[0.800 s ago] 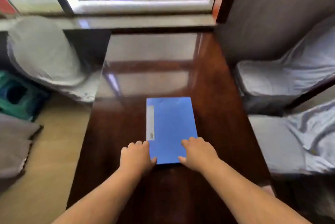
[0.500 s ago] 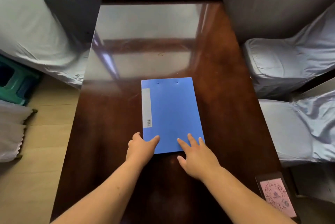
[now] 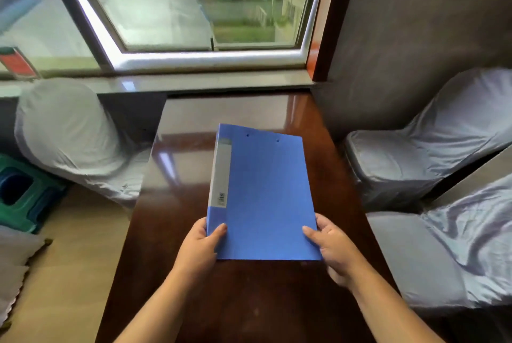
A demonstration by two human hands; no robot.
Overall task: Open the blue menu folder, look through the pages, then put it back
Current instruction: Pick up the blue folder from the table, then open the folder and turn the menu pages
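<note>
The blue menu folder (image 3: 263, 193) is closed and held up off the dark wooden table (image 3: 188, 231), tilted so its far end is raised. A grey label strip runs down its spine on the left. My left hand (image 3: 201, 245) grips the near left corner, thumb on the cover. At the near right corner my right hand (image 3: 332, 248) holds the edge, thumb on top and fingers underneath. The pages inside are hidden.
Chairs in white covers stand to the right (image 3: 415, 165) and left (image 3: 72, 143) of the table. A window with a sill (image 3: 194, 82) closes the far end. Green plastic stools (image 3: 22, 193) sit on the floor at the left.
The folder lay flat on the table with my hands at its near edge. Both hands have since taken hold of its near corners and lifted it toward me.
</note>
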